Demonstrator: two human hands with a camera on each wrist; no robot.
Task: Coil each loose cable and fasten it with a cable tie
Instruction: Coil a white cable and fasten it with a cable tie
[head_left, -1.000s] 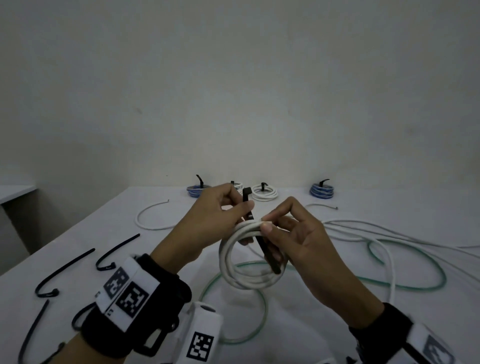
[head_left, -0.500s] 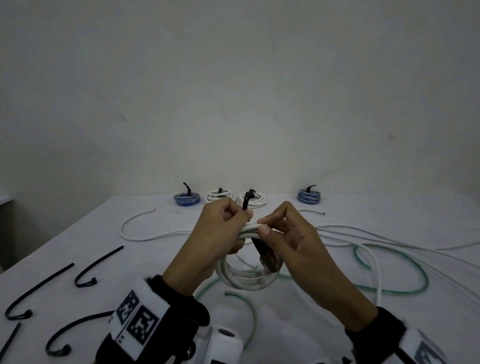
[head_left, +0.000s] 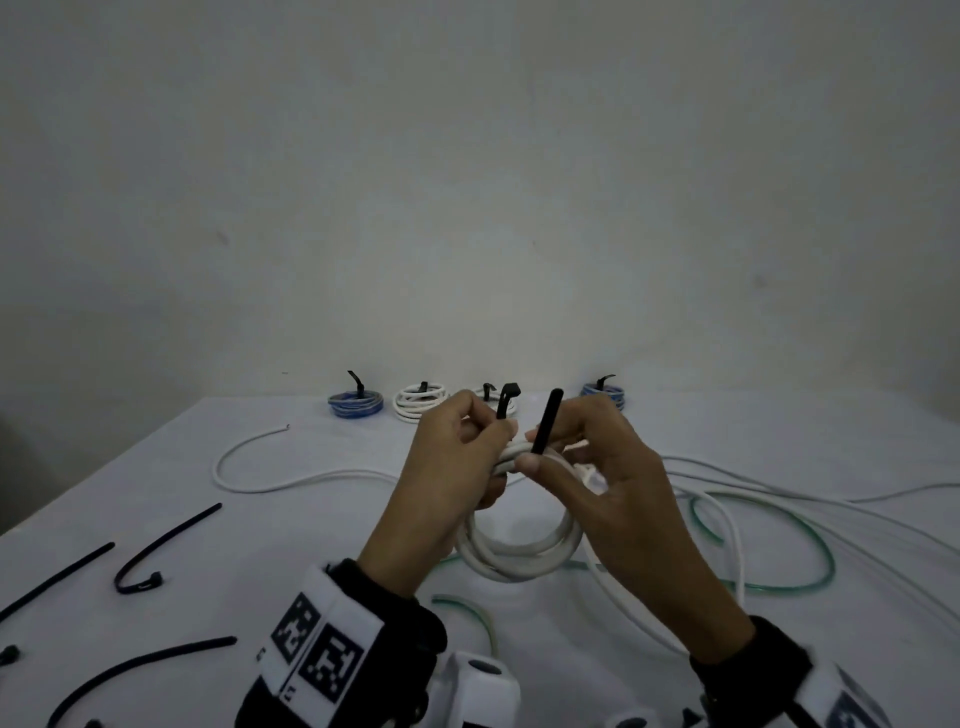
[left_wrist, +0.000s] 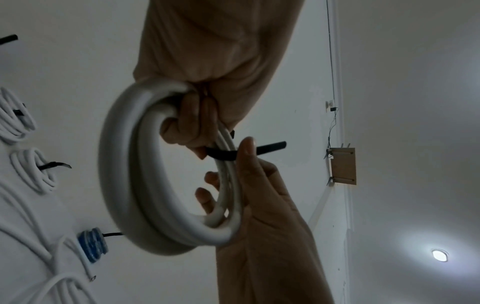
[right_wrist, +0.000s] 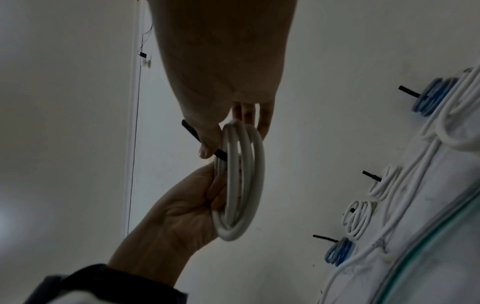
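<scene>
I hold a white cable coil (head_left: 519, 558) upright above the table, between both hands. My left hand (head_left: 483, 431) grips the top of the coil and pinches the head end of a black cable tie (head_left: 506, 402). My right hand (head_left: 545, 452) pinches the tie's tail (head_left: 548, 421) against the coil with the thumb; the tail sticks up. In the left wrist view the tie (left_wrist: 270, 148) wraps round the coil (left_wrist: 122, 164) strands. The right wrist view shows the coil (right_wrist: 244, 185) edge-on and the tail (right_wrist: 191, 131) under the thumb.
Tied coils sit along the table's far edge: a blue one (head_left: 356, 404), a white one (head_left: 420, 402), another blue one (head_left: 602, 392). Spare black ties (head_left: 156, 551) lie at the left. A loose white cable (head_left: 270, 483) and a green cable (head_left: 779, 545) sprawl around the hands.
The tie's tail, which hung down behind the coil under my right fingers, has come up over the coil and now points upward. Both hands stay on the coil.
</scene>
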